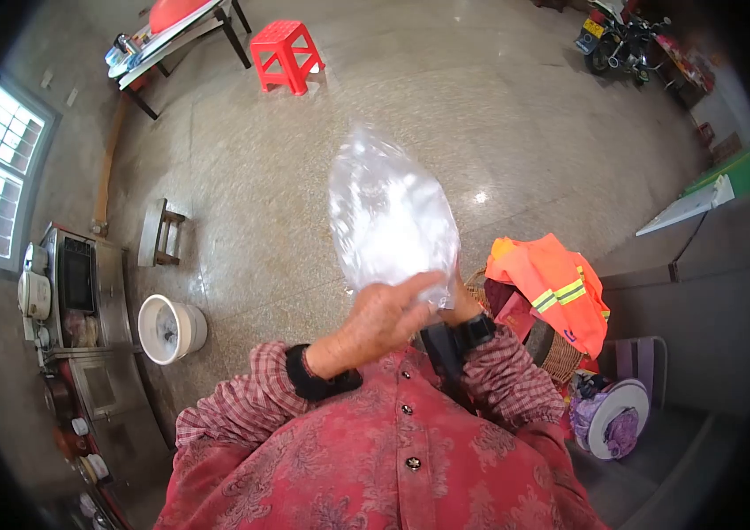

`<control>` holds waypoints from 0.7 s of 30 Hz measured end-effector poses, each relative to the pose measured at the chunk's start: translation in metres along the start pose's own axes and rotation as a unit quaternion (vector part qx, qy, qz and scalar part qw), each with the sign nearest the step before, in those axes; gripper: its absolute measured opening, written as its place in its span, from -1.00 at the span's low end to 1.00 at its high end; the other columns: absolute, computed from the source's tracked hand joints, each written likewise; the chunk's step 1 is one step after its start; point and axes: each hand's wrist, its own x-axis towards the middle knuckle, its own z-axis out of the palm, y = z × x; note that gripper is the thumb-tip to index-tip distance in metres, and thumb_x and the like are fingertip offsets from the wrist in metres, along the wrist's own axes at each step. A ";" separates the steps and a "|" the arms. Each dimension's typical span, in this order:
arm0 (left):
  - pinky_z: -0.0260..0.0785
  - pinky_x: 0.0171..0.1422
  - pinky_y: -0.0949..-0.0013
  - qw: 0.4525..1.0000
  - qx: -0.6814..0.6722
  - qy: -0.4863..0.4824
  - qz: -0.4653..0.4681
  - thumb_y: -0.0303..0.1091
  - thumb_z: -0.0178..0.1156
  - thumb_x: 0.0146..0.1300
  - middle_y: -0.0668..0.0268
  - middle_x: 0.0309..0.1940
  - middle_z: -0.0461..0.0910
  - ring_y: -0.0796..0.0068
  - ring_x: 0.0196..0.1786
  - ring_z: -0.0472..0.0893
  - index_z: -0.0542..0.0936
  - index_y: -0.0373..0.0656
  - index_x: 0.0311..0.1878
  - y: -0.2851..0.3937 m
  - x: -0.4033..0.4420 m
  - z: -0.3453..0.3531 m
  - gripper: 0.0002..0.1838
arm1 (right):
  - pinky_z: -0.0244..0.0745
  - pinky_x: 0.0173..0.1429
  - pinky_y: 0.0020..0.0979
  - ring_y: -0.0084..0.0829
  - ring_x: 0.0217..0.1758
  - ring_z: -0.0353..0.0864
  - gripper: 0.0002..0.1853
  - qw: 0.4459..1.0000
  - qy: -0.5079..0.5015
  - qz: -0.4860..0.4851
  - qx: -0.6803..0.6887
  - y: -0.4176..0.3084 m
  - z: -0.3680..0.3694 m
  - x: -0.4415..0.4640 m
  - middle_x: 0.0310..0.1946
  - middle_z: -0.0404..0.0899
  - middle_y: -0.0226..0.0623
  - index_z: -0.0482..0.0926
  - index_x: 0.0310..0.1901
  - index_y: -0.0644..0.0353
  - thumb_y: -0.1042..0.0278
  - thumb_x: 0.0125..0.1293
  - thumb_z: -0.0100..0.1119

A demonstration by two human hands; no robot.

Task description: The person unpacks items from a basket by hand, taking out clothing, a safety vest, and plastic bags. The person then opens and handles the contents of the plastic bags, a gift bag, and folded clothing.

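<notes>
A clear plastic bag (393, 212), shiny and puffed out, is held up in front of my chest. My left hand (379, 322) lies across its near end, the fingers bent toward each other and closed on the plastic. On the other side, my right hand (462, 305) grips the same end of the bag. Most of its fingers are hidden behind the plastic and my left hand. Glare blurs the middle of the bag, and I cannot make out whether anything is inside.
A wicker basket (559, 358) with an orange reflective vest (560, 287) stands close on the right. To the left are a white bucket (182, 329), a small wooden stool (159, 233) and a metal cabinet (119, 389). Farther off stand a red stool (283, 55) and a motorcycle (622, 46).
</notes>
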 end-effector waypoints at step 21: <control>0.41 0.11 0.19 0.791 -0.528 0.047 -0.305 -0.07 0.05 0.37 0.18 -0.04 0.53 0.31 -0.02 0.54 0.40 -0.26 0.16 -0.095 -0.088 -0.058 -0.52 | 0.27 0.33 -0.30 -0.24 0.21 0.40 -0.57 0.853 -0.160 -0.169 -0.467 -0.023 0.006 -0.059 0.14 0.43 -0.12 0.35 0.20 0.26 0.38 0.31 0.02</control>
